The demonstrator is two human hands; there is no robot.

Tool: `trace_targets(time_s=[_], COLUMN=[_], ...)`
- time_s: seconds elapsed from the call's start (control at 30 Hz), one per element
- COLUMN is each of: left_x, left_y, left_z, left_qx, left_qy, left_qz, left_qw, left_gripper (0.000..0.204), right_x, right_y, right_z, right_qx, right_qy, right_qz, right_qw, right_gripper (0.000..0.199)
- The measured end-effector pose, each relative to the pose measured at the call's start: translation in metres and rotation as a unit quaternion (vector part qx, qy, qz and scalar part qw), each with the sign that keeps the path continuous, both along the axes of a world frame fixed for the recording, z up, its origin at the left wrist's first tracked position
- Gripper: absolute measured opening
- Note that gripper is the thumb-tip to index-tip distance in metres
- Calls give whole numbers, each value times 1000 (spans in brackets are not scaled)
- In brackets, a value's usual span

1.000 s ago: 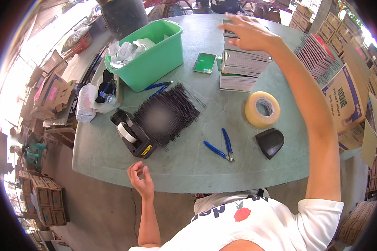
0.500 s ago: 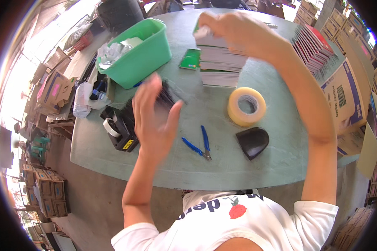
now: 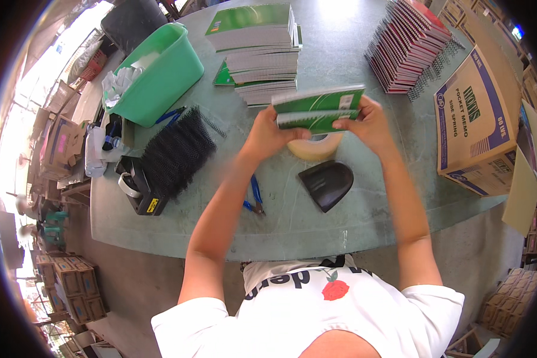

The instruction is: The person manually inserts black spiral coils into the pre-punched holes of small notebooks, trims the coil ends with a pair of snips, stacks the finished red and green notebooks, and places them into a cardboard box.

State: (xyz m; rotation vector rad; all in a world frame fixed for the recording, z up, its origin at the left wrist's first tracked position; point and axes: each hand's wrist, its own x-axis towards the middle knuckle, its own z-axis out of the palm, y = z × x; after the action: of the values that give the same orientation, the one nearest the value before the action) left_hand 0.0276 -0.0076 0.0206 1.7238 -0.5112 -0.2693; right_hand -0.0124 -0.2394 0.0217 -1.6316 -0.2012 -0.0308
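Observation:
Above the middle of the table, my left hand (image 3: 272,136) and my right hand (image 3: 371,124) grip a small stack of green-covered notepads (image 3: 319,105) by its two ends. My thumbs press on the near side, and I cannot tell how many pads are in the stack. Just below it lies a roll of clear tape (image 3: 316,149), partly hidden by the pads and my left hand. Nearer me are a black rounded piece (image 3: 327,186) and blue-handled cutting pliers (image 3: 256,196), part-covered by my left forearm. Beyond my hands stands a tall pile of green notepads (image 3: 262,62).
Black spiral coils (image 3: 182,149) lie at the left beside a black tape dispenser (image 3: 144,194). A green bin (image 3: 167,80) holds crumpled white paper. Red-covered spiral notepads (image 3: 406,51) are stacked at the far right, near an open cardboard box (image 3: 480,125).
My right hand has come back from the far pile to the middle with green notepads. My left hand has moved right from over the coils and now grips them too. The view has shifted.

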Motion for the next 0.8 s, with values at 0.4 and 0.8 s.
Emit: trace_targets(time_s=[0.4, 0.8], left_x=[13, 35], left_y=[2, -2], left_z=[-29, -68], left_qx=[-36, 73], left_qy=[117, -68], left_qz=[148, 279], left_qw=[981, 955], left_gripper=[52, 42], right_x=[3, 36], right_y=[34, 29], right_z=[-43, -76], right_qx=[-112, -79], right_qy=[-81, 102], right_qz=[-117, -239], right_qw=[983, 962], right_gripper=[50, 53])
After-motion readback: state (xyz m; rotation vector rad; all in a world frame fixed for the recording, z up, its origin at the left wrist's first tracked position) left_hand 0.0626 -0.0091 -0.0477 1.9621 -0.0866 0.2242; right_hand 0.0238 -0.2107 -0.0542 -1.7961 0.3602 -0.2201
